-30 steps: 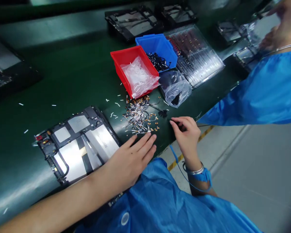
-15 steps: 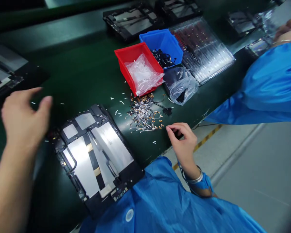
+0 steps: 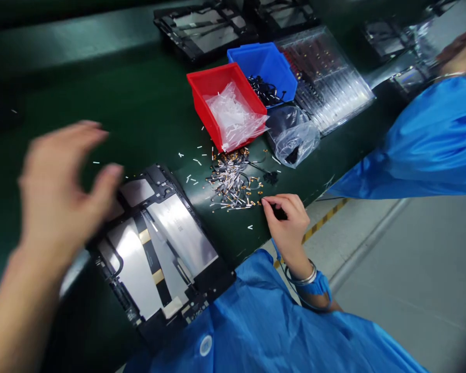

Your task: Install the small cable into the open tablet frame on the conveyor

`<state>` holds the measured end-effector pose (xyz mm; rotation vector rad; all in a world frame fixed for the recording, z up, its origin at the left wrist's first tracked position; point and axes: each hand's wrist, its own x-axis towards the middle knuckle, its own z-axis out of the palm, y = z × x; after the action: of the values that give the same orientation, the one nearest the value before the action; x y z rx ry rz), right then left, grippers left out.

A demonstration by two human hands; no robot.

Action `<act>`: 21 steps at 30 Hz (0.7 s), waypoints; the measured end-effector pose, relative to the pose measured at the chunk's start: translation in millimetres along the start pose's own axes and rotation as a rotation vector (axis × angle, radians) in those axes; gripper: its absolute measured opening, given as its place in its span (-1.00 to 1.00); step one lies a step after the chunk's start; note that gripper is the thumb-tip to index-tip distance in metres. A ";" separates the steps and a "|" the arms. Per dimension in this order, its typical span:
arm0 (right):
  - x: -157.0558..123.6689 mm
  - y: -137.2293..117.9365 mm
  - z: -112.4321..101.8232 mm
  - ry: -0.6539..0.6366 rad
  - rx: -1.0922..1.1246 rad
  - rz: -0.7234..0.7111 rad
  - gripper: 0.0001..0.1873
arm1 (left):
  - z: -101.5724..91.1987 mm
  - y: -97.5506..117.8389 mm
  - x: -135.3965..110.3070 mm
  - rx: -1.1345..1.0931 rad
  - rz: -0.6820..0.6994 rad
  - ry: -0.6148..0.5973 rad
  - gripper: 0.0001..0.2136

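An opened tablet back (image 3: pixel 166 248) with silver shields and black frame lies on the green belt (image 3: pixel 120 103) in front of me. My left hand (image 3: pixel 62 191) hovers blurred over the tablet's far left corner, fingers apart, holding nothing. My right hand (image 3: pixel 285 220) rests at the belt's near edge with its fingers curled, fingertips pinched beside a pile of small gold and silver flex parts (image 3: pixel 231 181); something dark sits under the fingers, but I cannot make out what.
A red bin (image 3: pixel 202 85) with clear plastic pieces and a blue bin (image 3: pixel 264 59) with black cables stand beyond the pile. A plastic bag (image 3: pixel 293 134), a clear parts tray (image 3: pixel 334 83) and more tablets (image 3: pixel 202 31) lie farther back. A co-worker's blue sleeve (image 3: pixel 431 145) is at the right.
My left hand lifted off the tablet's near edge, swung out to the left, and now comes back over its far left corner. My right hand crept slightly toward the parts pile.
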<state>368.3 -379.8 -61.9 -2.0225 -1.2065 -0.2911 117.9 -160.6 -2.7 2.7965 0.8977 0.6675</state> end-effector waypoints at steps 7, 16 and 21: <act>-0.2 3.3 -3.9 -0.035 -0.083 -0.123 -0.93 | 51.8 148.4 2.5 -0.082 0.690 -0.517 -0.54; -6.2 7.2 -16.8 -0.068 -0.216 -0.288 -0.82 | 58.3 150.5 2.8 -0.035 0.573 -0.684 -0.46; -8.8 3.2 -17.7 -0.076 -0.230 -0.283 -0.78 | 60.3 154.0 2.6 -0.022 0.557 -0.694 -0.44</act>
<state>369.4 -398.9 -55.8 -2.0674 -1.5717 -0.5152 227.2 -283.8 -16.9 2.9121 -0.0159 -0.2671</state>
